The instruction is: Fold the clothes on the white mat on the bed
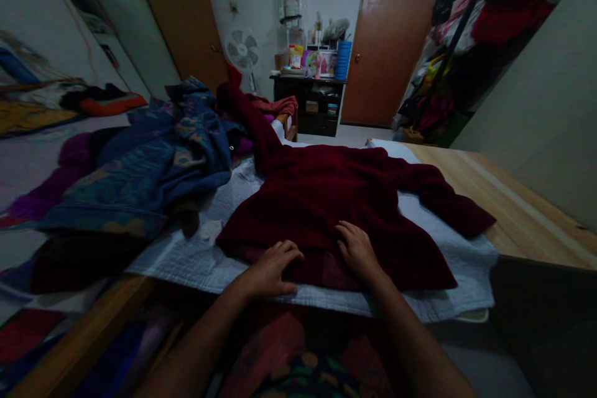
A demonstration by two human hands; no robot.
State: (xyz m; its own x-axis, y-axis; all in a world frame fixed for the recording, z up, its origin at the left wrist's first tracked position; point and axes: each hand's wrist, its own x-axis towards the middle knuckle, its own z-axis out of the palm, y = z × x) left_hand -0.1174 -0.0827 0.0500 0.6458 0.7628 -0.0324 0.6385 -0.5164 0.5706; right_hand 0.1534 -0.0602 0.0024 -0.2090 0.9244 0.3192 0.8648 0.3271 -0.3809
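Note:
A dark red long-sleeved sweater (336,193) lies spread over a pale blue cloth (214,261), its hem toward me. One sleeve reaches up to the far left, and the other bends out to the right over the wooden surface. My left hand (275,267) rests at the near hem, fingers stretched out over the fabric and thumb apart on the cloth side. Farther right, my right hand (357,249) lies on the sweater's lower part with its fingers extended. Neither hand appears to grip the fabric.
To the left, a heap of clothes with a blue patterned denim jacket (153,161) lies on a bed. A light wooden tabletop (513,199) extends right. Beyond stand a white fan (242,50), a dark cabinet (308,106) and a brown door (396,37). Clothes (508,18) hang at upper right.

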